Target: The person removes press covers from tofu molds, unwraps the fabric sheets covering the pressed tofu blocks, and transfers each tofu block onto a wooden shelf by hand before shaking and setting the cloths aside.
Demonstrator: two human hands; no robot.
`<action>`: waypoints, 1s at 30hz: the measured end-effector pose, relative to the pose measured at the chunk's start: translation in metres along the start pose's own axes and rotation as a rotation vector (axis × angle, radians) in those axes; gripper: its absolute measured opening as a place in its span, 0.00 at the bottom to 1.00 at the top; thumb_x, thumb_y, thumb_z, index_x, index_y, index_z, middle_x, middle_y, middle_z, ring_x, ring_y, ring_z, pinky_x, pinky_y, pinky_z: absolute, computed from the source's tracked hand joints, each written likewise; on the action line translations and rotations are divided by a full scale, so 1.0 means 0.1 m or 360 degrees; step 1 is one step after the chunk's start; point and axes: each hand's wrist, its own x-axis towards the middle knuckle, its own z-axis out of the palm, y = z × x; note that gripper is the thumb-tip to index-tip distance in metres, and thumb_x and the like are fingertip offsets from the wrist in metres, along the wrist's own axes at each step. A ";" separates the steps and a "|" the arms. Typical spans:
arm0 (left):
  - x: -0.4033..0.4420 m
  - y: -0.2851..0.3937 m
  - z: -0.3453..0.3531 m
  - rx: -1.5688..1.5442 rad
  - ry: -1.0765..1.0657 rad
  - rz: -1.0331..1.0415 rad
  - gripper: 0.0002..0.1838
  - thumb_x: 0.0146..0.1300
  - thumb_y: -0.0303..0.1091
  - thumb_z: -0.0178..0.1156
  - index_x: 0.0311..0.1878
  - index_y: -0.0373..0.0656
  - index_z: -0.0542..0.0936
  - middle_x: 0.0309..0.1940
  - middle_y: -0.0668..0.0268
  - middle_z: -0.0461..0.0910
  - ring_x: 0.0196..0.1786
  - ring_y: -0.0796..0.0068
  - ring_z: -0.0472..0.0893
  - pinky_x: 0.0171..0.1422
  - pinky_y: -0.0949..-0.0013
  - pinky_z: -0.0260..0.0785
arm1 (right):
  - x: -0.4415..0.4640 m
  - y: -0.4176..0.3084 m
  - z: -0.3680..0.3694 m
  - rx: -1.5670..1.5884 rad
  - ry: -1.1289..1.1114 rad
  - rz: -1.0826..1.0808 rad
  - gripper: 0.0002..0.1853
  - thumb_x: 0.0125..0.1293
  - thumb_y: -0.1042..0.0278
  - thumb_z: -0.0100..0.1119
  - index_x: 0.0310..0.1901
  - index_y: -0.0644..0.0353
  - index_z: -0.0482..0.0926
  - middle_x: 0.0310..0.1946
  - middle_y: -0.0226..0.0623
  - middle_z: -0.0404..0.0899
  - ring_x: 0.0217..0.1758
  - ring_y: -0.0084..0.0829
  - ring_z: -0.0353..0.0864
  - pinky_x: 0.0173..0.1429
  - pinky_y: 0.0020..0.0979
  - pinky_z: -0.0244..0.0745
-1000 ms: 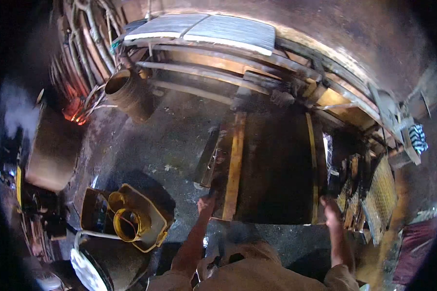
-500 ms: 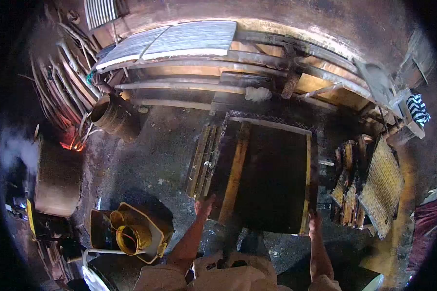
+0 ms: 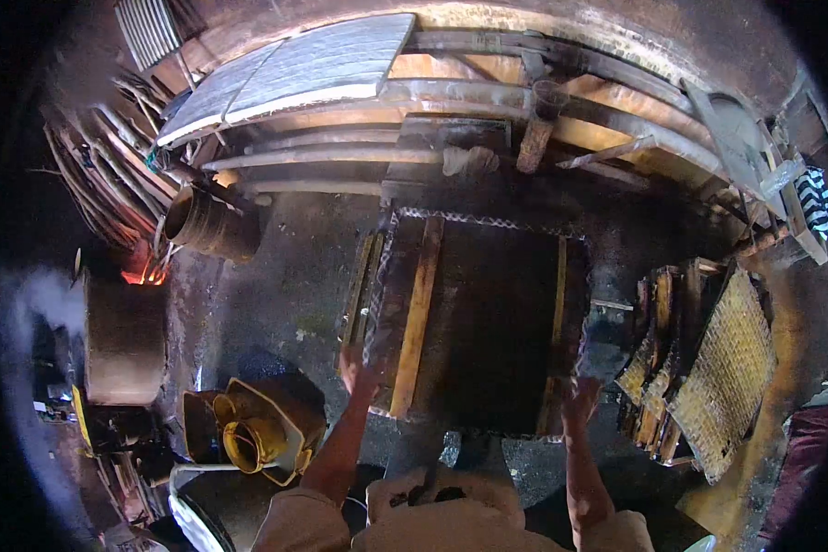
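A large dark flat panel (image 3: 492, 322) with two wooden strips lies before me at the middle, and a pale woven edge shows around it. At its near left corner, my left hand (image 3: 357, 370) grips the side edge. My right hand (image 3: 580, 401) is closed on the near right corner. Fingertips of both hands are partly hidden in shadow. Beyond the left edge, a narrow slatted wooden piece (image 3: 361, 285) shows beside the panel.
Woven mats and frames (image 3: 722, 368) lean at the right. Yellow containers (image 3: 253, 442) stand at the lower left. A rusty drum (image 3: 210, 224) and glowing fire (image 3: 144, 274) are farther left. A long rack (image 3: 340, 158) with a white-topped board (image 3: 313, 69) runs along the back.
The panel has shifted left and its woven edge now shows more fully. My hands have moved left with it, covering part of the slatted piece. The view has also shifted.
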 end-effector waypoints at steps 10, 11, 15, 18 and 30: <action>0.48 0.71 0.83 0.0019 -0.0452 0.0404 0.43 0.54 0.47 0.56 0.69 0.42 0.49 0.70 0.53 0.43 0.70 0.46 0.44 0.69 0.47 0.43 | 0.89 -0.60 0.63 -0.0049 -0.0452 0.0192 0.32 0.59 0.62 0.52 0.65 0.54 0.54 0.67 0.49 0.47 0.70 0.51 0.45 0.67 0.52 0.48; 0.41 0.64 0.94 0.0236 -0.0501 0.0390 0.42 0.55 0.49 0.55 0.69 0.43 0.49 0.70 0.54 0.43 0.70 0.45 0.43 0.68 0.42 0.40 | 0.89 -0.61 0.69 -0.0048 -0.0464 0.0183 0.32 0.59 0.62 0.52 0.65 0.54 0.54 0.67 0.49 0.47 0.70 0.51 0.45 0.67 0.52 0.48; 0.44 0.72 0.87 0.0425 -0.0499 0.0358 0.42 0.54 0.54 0.54 0.68 0.44 0.51 0.69 0.52 0.44 0.70 0.44 0.45 0.66 0.39 0.44 | 0.79 -0.48 0.93 -0.0228 -0.0559 0.0209 0.31 0.63 0.60 0.46 0.67 0.52 0.51 0.67 0.49 0.48 0.70 0.52 0.43 0.67 0.54 0.45; 0.52 0.78 0.83 0.0404 -0.0532 0.0280 0.43 0.52 0.57 0.55 0.68 0.48 0.53 0.69 0.51 0.40 0.69 0.41 0.43 0.65 0.37 0.43 | 0.90 -0.47 1.11 -0.0220 -0.0501 0.0180 0.30 0.63 0.60 0.44 0.67 0.52 0.51 0.66 0.49 0.49 0.70 0.52 0.44 0.68 0.53 0.45; 0.69 0.67 0.48 -0.0022 -0.0660 -0.0136 0.36 0.53 0.53 0.55 0.65 0.53 0.60 0.67 0.46 0.44 0.66 0.31 0.44 0.63 0.32 0.41 | 1.85 -1.44 0.95 -0.0388 -0.0629 0.0525 0.36 0.50 0.56 0.60 0.61 0.60 0.61 0.60 0.49 0.58 0.64 0.50 0.56 0.63 0.50 0.56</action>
